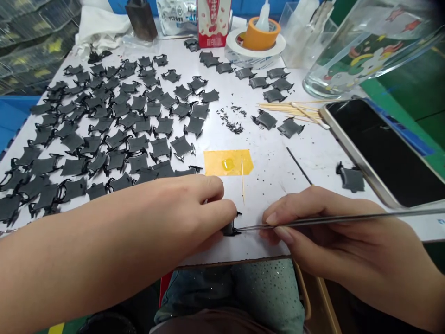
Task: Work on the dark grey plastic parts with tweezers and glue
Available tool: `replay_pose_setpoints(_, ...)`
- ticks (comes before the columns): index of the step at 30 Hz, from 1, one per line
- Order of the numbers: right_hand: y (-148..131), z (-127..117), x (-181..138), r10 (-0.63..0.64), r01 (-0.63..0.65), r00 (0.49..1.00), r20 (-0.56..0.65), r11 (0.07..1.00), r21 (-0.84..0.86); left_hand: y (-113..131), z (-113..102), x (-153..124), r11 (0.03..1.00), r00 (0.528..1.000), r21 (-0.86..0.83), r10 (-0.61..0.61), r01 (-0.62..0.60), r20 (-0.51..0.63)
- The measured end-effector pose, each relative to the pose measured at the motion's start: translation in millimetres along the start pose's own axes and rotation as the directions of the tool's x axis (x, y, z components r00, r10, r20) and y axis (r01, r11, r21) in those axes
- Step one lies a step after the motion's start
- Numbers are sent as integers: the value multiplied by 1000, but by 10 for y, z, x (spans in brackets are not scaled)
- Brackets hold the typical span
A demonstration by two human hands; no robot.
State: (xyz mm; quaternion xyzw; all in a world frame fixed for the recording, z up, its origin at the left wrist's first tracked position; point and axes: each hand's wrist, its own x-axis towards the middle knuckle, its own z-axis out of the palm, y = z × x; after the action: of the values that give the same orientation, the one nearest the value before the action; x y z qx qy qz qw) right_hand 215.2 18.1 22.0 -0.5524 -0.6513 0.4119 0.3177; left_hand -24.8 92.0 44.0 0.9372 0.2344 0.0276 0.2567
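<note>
My left hand (194,208) is closed, pinching a small dark grey part (230,228) against the white table (278,153) near its front edge. My right hand (330,232) is closed on thin metal tweezers (313,221), whose tips touch the part from the right. Just beyond lie a yellow tape patch (215,162) with a drop of glue (227,163) and a toothpick (242,181).
Several identical dark parts (114,134) cover the left and back of the table. A phone (382,148) lies at right, with a toothpick bundle (292,110), a glass jar (365,46), tape rolls (257,41) and a carton (212,21) behind.
</note>
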Motion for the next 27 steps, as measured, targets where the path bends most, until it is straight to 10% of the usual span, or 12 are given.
replay_pose_setpoints(20,43,-55,62,61,-12,956,-286,985,171,58,24,7,999,996,-3,-45,46,78)
replay_pose_setpoints(27,33,-169,510,-56,32,938,-341,997,-76,35,-45,26,946,969,215,244,-244,26)
